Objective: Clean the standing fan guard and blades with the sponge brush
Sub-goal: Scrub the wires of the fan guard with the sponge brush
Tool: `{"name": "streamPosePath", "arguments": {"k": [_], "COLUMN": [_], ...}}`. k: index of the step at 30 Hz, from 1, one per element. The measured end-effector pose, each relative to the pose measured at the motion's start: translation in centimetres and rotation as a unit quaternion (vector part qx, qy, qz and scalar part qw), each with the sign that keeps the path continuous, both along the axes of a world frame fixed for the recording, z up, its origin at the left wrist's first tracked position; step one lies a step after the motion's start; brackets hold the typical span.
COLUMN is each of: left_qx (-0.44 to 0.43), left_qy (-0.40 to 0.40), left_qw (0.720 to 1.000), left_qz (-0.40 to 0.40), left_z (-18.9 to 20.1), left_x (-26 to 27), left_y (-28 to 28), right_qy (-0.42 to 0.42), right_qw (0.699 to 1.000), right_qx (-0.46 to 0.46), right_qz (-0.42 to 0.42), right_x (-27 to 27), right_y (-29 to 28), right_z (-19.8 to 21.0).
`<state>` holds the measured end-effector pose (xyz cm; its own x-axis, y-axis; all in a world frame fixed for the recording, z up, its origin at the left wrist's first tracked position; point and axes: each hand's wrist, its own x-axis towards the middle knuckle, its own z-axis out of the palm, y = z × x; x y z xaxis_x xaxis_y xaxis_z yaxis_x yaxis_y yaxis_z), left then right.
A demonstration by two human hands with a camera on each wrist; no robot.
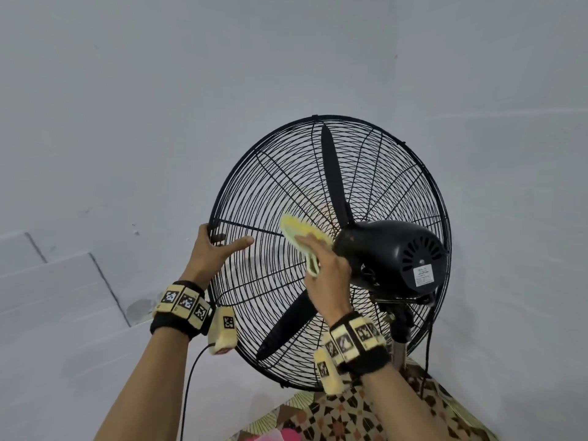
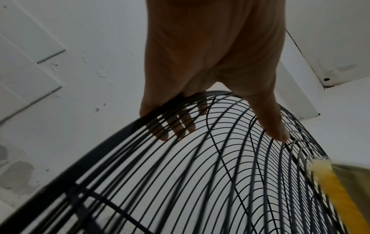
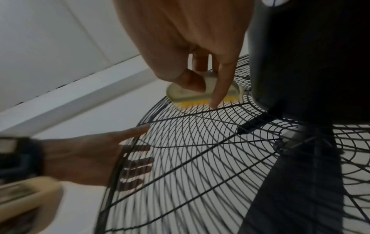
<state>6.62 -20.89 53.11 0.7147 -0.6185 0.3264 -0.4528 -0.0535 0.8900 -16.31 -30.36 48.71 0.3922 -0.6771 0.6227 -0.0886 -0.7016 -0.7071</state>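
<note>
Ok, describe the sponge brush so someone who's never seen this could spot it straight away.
Find the big black wire fan guard against the pale wall, then the black motor housing at its centre. Just left of that housing, the right hand presses the sponge brush onto the wires: it is the only pale yellow thing on the black fan.

The left hand's fingers (image 1: 210,232) curl out of sight behind the guard (image 1: 254,173) rim in the head view, the motor housing (image 1: 389,253) hides the blade hub, its label (image 1: 423,275) is too small to read, and the fan's stand runs off the bottom edge.
</note>
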Motion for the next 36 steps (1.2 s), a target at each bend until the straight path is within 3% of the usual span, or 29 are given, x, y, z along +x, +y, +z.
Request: {"name": "streamPosePath", "arguments": {"k": [2, 6, 9, 12, 14, 18, 20, 24, 29, 32, 36], "left_qx": [0.008, 0.004, 0.004, 0.005, 0.003, -0.004, -0.006, -0.001, -0.011, -0.01, 0.0], "left_qy": [0.001, -0.003, -0.004, 0.0, 0.002, -0.003, -0.006, -0.004, -0.011, -0.013, -0.012], "left_qw": [1.0, 1.0, 1.0, 1.0, 1.0, 1.0, 1.0, 1.0, 1.0, 1.0, 1.0], "left_qz": [0.003, -0.008, -0.003, 0.003, 0.0, -0.015, -0.014, -0.005, -0.017, -0.013, -0.004], "left_z": [-0.1, 0.0, 0.0, -0.2, -0.2, 0.0, 0.1, -0.1, -0.1, -0.1, -0.3], "left_x": [0.2, -0.4, -0.3, 0.2, 0.3, -0.5, -0.6, 0.0, -0.7, -0.7, 0.2], "left_y": [0.2, -0.3, -0.4, 0.1, 0.2, -0.2, -0.4, 0.2, 0.1, -0.2, 0.2], "right_qy": [-0.012, -0.154, -0.106, -0.029, -0.069, -0.147, -0.121, -0.058, -0.175, -0.123, -0.064], "right_qw": [1.0, 0.986, 0.993, 0.999, 0.997, 0.985, 0.988, 0.997, 0.977, 0.981, 0.995], "right_qx": [-0.006, 0.047, 0.041, 0.019, 0.031, 0.076, 0.083, 0.059, 0.112, 0.142, 0.073], "right_qz": [0.01, -0.032, -0.034, -0.008, 0.006, -0.05, -0.043, 0.001, -0.039, -0.053, -0.021], "right_x": [-0.5, -0.3, 0.4, 0.2, -0.4, 0.1, 0.5, 0.2, 0.6, 1.1, 0.7], "right_y": [0.0, -1.6, -0.7, 1.1, 1.3, -0.7, -0.8, 1.6, -0.6, -0.8, 1.7], "right_z": [-0.8, 1.8, 2.1, -0.6, -1.3, 1.4, 1.8, -1.5, 1.1, 1.7, -2.3]}}
